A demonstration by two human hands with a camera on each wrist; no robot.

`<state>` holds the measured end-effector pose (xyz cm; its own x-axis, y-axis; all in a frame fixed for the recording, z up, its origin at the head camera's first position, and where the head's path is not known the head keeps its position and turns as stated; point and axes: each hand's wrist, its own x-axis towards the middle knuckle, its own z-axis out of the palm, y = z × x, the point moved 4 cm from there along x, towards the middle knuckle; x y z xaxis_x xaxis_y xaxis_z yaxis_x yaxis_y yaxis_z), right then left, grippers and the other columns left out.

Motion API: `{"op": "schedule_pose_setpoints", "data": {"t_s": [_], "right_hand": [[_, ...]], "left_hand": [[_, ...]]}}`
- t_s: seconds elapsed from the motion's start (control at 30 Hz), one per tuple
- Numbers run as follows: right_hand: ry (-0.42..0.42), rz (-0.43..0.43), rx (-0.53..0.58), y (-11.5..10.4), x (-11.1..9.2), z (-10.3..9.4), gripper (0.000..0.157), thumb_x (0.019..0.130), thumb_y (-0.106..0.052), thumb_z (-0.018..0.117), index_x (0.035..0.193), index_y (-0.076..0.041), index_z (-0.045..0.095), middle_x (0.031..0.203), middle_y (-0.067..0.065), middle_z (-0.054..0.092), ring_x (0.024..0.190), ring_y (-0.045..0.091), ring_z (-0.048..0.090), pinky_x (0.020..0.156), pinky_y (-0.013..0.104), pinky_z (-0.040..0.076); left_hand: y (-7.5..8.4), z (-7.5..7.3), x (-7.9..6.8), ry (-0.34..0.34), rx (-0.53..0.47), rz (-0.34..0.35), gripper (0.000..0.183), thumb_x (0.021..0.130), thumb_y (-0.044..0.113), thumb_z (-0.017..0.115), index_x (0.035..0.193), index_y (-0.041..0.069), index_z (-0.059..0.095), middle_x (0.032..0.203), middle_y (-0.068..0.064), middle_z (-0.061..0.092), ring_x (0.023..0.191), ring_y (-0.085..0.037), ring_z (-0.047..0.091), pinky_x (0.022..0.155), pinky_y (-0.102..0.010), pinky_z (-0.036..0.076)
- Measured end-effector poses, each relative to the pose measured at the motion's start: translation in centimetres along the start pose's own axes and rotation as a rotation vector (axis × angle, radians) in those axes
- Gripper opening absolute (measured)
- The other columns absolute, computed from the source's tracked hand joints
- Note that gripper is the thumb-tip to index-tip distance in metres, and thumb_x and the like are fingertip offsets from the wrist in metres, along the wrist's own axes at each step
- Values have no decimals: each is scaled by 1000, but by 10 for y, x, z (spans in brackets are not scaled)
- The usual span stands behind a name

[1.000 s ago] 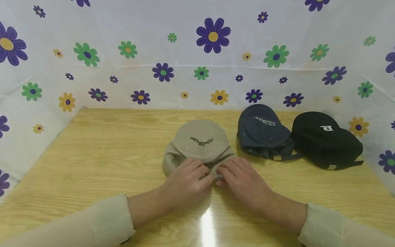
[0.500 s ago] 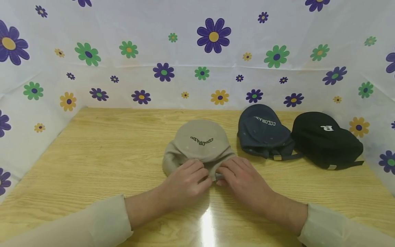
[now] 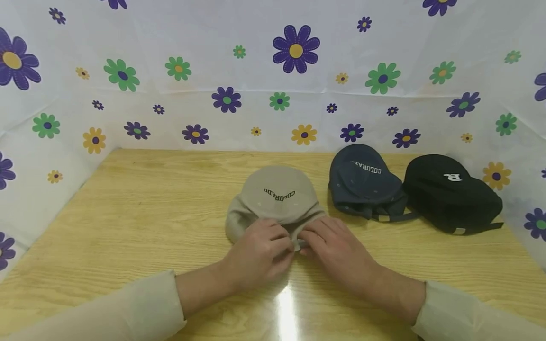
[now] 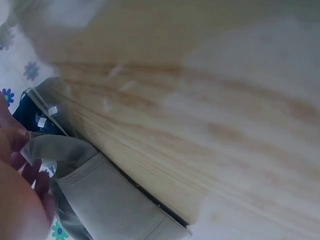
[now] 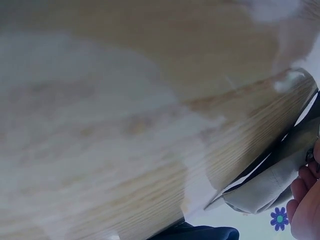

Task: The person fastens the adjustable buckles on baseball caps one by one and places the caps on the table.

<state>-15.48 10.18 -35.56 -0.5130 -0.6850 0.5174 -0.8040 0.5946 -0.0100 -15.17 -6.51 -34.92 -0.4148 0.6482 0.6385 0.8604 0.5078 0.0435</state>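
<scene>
1. Beige baseball cap [image 3: 279, 182]: inverted "COLORAD", ending unclear; positioned centrally on the wood-grain table [image 3: 149, 203].
2. Navy baseball cap [image 3: 362, 182]: same lettering. Black baseball cap [image 3: 448, 199]: "R".
3. Left hand [image 3: 258, 253] and right hand [image 3: 339, 248] pinch the beige cap's near-side strap; fingertips partly hidden.
4. Flower-print cloth [image 3: 247, 71] backs the table; sleeves [image 3: 155, 300] are cut off.

The beige cap [image 3: 279, 187] reads COLORADO, the navy cap [image 3: 364, 182] COLORAD…, the black cap [image 3: 450, 196] R.
</scene>
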Motion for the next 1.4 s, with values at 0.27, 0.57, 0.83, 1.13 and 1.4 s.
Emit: {"op": "schedule_pose_setpoints", "data": {"t_s": [0.27, 0.57, 0.83, 1.13, 1.4], "right_hand": [[27, -18, 0, 0, 0, -1, 26, 85, -22, 77, 106, -7, 69, 105, 0, 64, 100, 18, 58, 85, 34, 49], [-3, -5, 9, 1, 0, 0, 25, 88, -24, 74, 107, -9, 69, 106, -1, 65, 101, 17, 58, 87, 34, 49], [18, -11, 35, 1, 0, -1, 24, 88, -23, 73, 107, -9, 68, 106, 0, 64, 101, 18, 58, 86, 35, 48], [-33, 8, 28, 0, 1, 0, 24, 89, -24, 73, 108, -10, 69, 107, -2, 64, 103, 16, 56, 86, 33, 48], [-9, 10, 37, 1, 0, 0, 24, 87, -23, 76, 106, -10, 69, 105, -2, 64, 100, 15, 57, 82, 33, 48]], "left_hand": [[-1, 0, 2, 47, 51, 83, 6, 77, 14, 78, 82, 15, 76, 85, 4, 71, 85, -13, 63, 80, -27, 50], [0, -1, 1, 80, -32, -19, 6, 74, 12, 79, 77, 15, 75, 81, 5, 70, 82, -12, 61, 79, -27, 49], [4, -1, 4, 53, -32, -122, 8, 72, 13, 82, 75, 16, 74, 79, 6, 69, 82, -12, 61, 79, -29, 50], [-1, 1, 0, 52, 151, 240, 4, 83, 12, 71, 82, 15, 72, 86, 2, 68, 90, -18, 64, 85, -31, 51], [2, 2, 3, 69, 285, 421, 17, 95, 17, 58, 84, 14, 71, 87, 1, 68, 85, -19, 64, 85, -32, 52]]}}
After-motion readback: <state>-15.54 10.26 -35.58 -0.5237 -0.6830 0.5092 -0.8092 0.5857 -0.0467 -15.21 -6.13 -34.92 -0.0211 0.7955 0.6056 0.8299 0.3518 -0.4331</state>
